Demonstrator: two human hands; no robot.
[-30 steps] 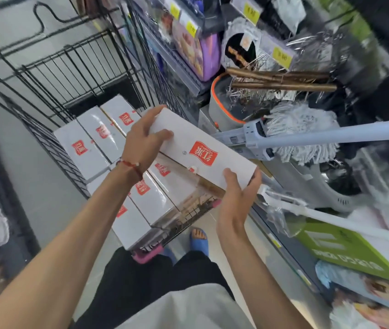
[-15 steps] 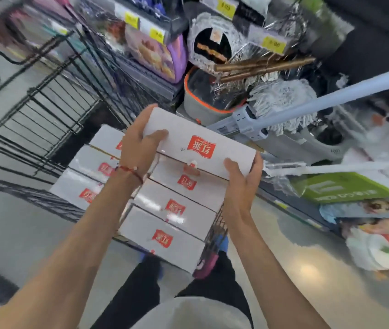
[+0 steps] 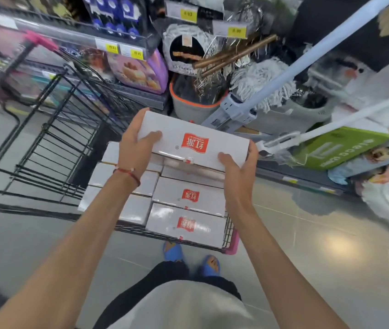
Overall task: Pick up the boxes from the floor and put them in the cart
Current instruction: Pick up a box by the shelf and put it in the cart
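Observation:
A white box (image 3: 195, 141) with a red logo is held in the air above the black wire cart (image 3: 46, 143). My left hand (image 3: 135, 148) grips its left end, thumb on top. My right hand (image 3: 238, 169) grips its right end, fingers curled round the near corner. Below the held box, several identical white boxes (image 3: 186, 224) lie packed flat in two rows in the cart's near end. The held box hovers over the far right of that stack, and I cannot tell whether it touches the boxes beneath.
The cart has a pink handle (image 3: 232, 241) at its near right corner, just ahead of my blue sandals (image 3: 173, 251). Store shelves (image 3: 127, 51) with price tags, a grey bucket (image 3: 195, 108), mops (image 3: 260, 79) and a green carton (image 3: 345, 148) crowd the far side and right.
The view has swung, so the cart now points leftward and away. My hands have carried the box a little lower and over the stack's far right end.

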